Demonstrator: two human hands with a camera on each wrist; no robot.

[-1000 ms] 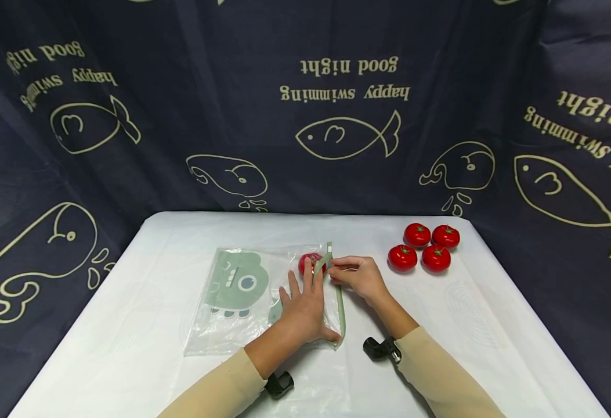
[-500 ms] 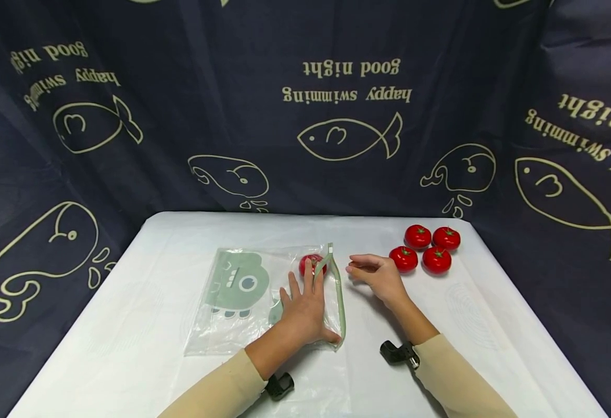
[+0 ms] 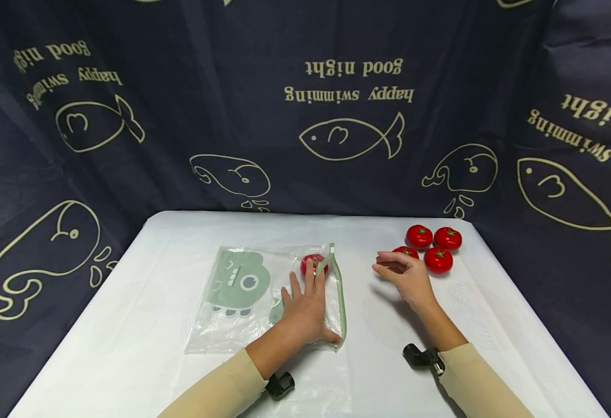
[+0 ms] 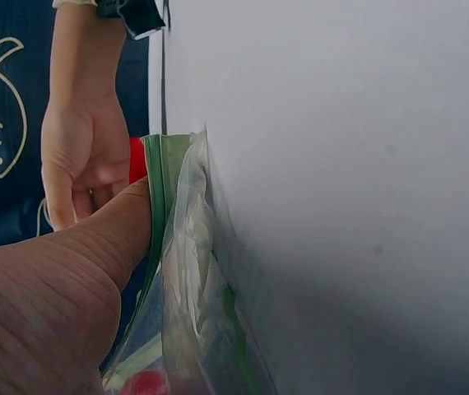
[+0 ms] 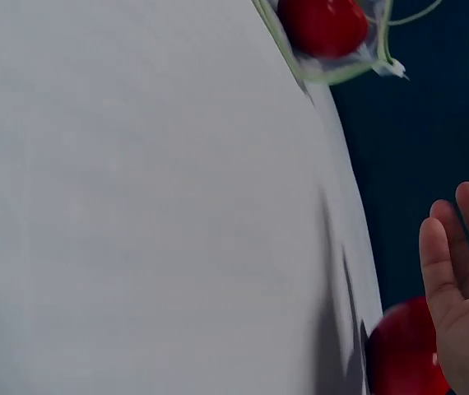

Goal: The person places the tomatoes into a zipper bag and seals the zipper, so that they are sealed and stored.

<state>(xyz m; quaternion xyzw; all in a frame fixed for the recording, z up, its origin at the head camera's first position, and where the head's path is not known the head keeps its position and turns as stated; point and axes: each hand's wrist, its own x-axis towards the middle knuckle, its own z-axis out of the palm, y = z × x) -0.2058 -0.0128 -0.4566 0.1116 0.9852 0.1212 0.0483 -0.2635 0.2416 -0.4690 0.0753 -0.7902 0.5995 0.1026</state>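
A clear zip bag [image 3: 206,331] with a green monster print lies flat on the table, its green zip edge [image 3: 342,307] facing right. Inside, near the mouth, sits one red tomato [image 3: 307,264]. My left hand [image 3: 305,313] rests on the bag with fingers spread, its thumb at the lower corner of the mouth. In the left wrist view the green zip strip [image 4: 162,177] stands up beside that thumb. My right hand [image 3: 407,278], holding nothing, hovers with relaxed fingers just left of the loose tomatoes, partly covering the nearest tomato [image 3: 406,251].
Three more tomatoes show fully at the right: one at the back left [image 3: 419,237], one at the back right [image 3: 448,238] and one in front [image 3: 438,260]. A white cloth covers the table [image 3: 127,331]. Behind hangs a dark blue curtain [image 3: 263,69] with fish drawings.
My right hand has left the bag's mouth and moved right, toward the loose tomatoes. The left hand stays on the bag, and the tomato inside has not moved.
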